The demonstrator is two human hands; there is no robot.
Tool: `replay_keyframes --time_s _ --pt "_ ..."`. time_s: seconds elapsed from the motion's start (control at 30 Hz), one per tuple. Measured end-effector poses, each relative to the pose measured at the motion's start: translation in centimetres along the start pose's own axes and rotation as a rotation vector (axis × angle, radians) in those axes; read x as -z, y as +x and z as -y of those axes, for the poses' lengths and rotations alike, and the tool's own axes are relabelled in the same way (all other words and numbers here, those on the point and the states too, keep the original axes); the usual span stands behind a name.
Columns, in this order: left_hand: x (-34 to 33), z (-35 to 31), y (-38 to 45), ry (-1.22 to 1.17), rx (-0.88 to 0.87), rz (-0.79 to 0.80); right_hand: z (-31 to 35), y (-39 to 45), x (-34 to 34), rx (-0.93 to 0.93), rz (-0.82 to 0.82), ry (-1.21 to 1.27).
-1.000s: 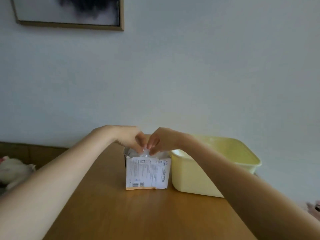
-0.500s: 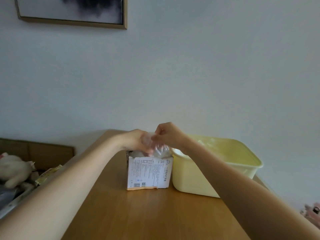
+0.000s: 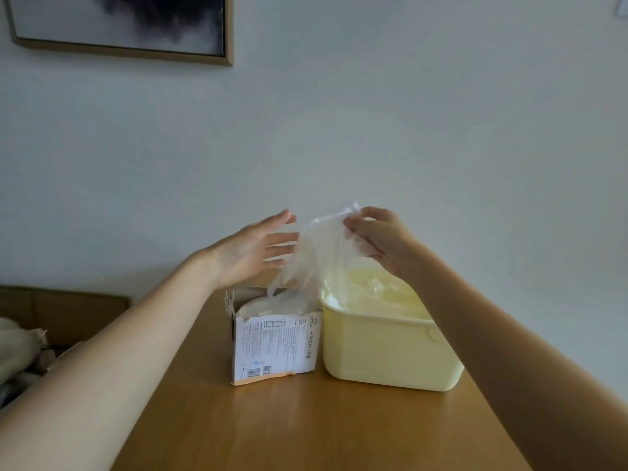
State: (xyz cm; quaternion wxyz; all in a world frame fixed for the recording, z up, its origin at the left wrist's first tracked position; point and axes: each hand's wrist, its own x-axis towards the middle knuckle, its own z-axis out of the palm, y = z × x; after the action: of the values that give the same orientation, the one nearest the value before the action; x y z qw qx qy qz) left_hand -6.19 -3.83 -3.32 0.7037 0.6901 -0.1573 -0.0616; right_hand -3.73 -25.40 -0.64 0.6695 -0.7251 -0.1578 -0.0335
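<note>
Bench: We count one wooden bench (image 3: 306, 426), and it carries two containers.
Box: One torn-open cardboard box (image 3: 275, 348) with a printed white label stands upright mid-bench. More clear plastic is bunched in its open top.
Tub: One pale yellow tub (image 3: 387, 355) stands against the box's right side.
Glove: One clear plastic glove (image 3: 316, 253) hangs in the air above the box and the tub's near-left corner. Its lower end trails down to the box's open top.
Hands: Two, bare and apart. The right hand (image 3: 380, 239) pinches the glove's upper edge. The left hand (image 3: 248, 256) is spread flat with straight fingers, its tips at the glove's left side; we cannot tell whether they touch.
Off the bench: One pale soft heap (image 3: 17, 348) at the left, too blurred for us to identify.
Wall: One framed picture (image 3: 136, 25) hangs at the upper left.
</note>
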Motion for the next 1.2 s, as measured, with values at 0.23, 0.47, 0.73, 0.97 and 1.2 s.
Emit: replay_keyframes --time_s 0.23,0.47,0.73,0.97,1.2 --pt "-6.6 -1.0 1.7 0.058 0.102 0.251 1.3 -1.1 1.4 -0.038 0.346 -0.301" --pt "-6.9 -0.3 3.2 0.074 0.071 -0.123 1.4 -2.2 4.6 -0.206 0.339 -0.819" --pt "-9.6 0.3 5.3 -0.046 0.118 -0.251 -0.1 -0.2 3.3 0.149 -0.081 -0.696" --pt "-8.8 0.5 5.6 -0.207 0.121 0.009 -0.1 -0.4 2.4 0.44 -0.001 -0.848" --pt "-8.8 1.4 5.6 0.297 0.111 -0.259 -0.4 -0.3 4.6 0.382 -0.21 -0.408"
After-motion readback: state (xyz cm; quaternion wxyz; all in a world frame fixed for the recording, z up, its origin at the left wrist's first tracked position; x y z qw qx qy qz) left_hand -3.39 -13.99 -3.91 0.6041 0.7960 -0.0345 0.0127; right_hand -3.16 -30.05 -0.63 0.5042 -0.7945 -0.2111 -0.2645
